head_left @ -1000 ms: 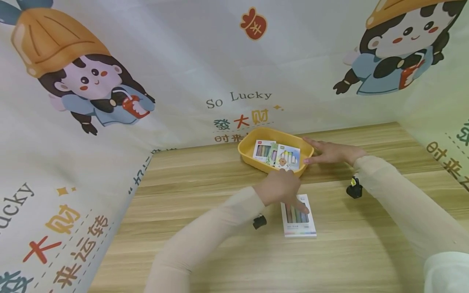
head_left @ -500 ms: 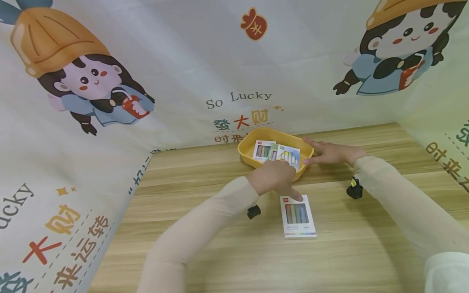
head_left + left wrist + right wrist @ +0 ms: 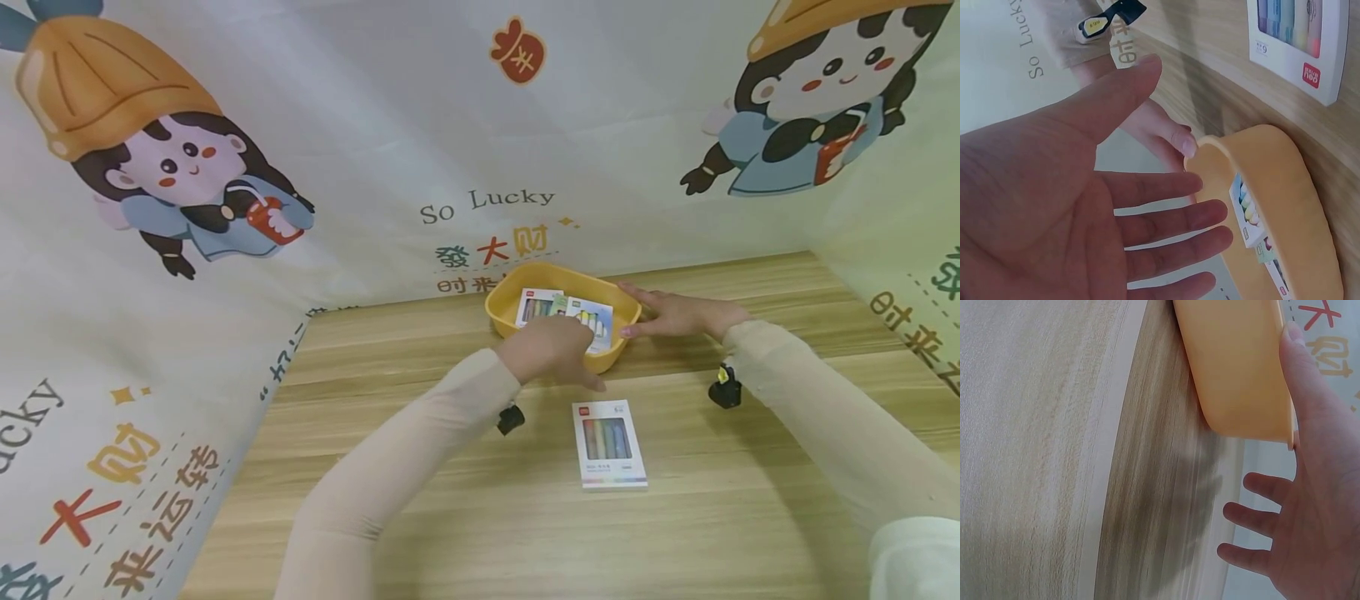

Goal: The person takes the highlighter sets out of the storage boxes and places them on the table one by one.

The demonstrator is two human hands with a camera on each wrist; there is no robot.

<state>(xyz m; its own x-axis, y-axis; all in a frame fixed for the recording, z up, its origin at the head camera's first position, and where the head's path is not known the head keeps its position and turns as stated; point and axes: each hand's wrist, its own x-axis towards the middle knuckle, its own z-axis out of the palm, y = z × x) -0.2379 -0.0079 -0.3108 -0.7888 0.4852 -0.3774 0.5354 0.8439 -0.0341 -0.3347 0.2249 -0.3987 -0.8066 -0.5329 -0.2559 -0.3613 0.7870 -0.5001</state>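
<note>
A yellow plastic basket [image 3: 555, 277] stands at the back of the table in the head view. Inside lie a white windowed box [image 3: 534, 304] of coloured sticks, a narrow green box and a white-and-blue box [image 3: 602, 323]. My left hand [image 3: 551, 346] is over the basket's front edge, palm empty and fingers extended in the left wrist view. With its thumb at the rim, my right hand [image 3: 678, 314] touches the basket's right end; its other visible fingers are spread in the right wrist view. Another white box [image 3: 610, 446] with a window of coloured, pen-like sticks lies in front of the basket.
A pale printed cloth [image 3: 375, 125] with cartoon figures rises behind the wood-grain table [image 3: 450, 533] and along both sides. Small black devices hang below each wrist, the left one [image 3: 511, 419] over the table.
My left hand has moved left and away from me, off the white box on the table and over the basket's front edge. My right hand and the basket have stayed put.
</note>
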